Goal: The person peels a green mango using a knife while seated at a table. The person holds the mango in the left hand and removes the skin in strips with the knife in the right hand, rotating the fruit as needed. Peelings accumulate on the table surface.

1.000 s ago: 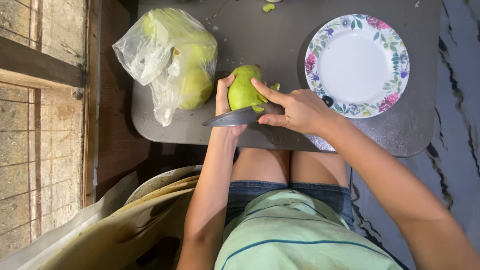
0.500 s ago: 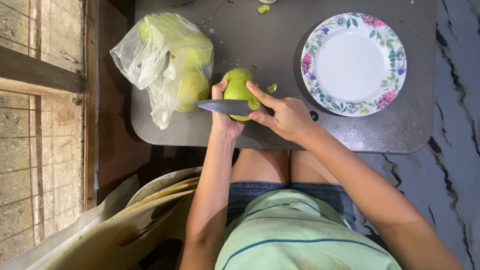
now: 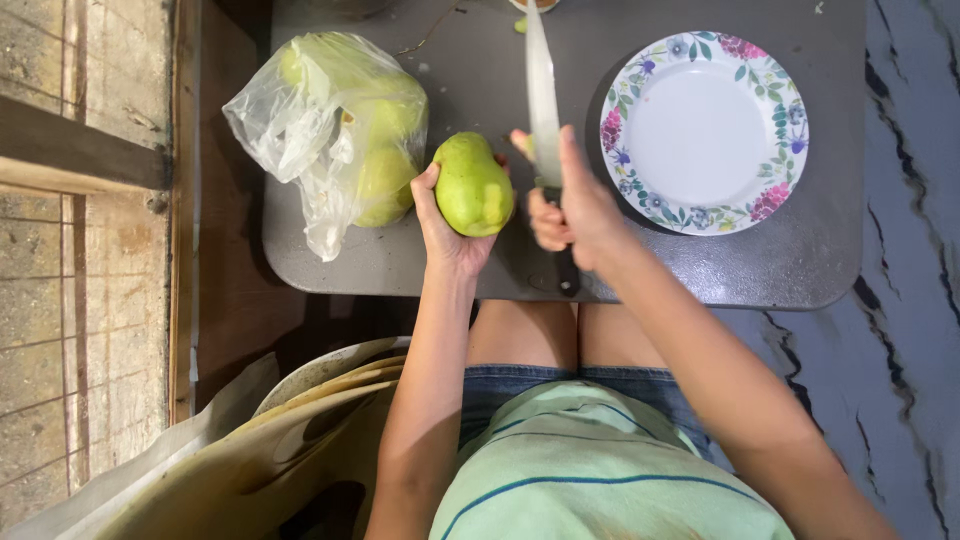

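I see one green fruit (image 3: pixel 472 186) cupped in my left hand (image 3: pixel 447 235), just left of one knife (image 3: pixel 543 95) gripped upright by my right hand (image 3: pixel 573 205); one plate (image 3: pixel 708 131) lies right.

On my grey worktop (image 3: pixel 700 270) a flower-rimmed white plate (image 3: pixel 706 130) sits to the right, and a clear plastic bag (image 3: pixel 330 130) of green fruit lies left.
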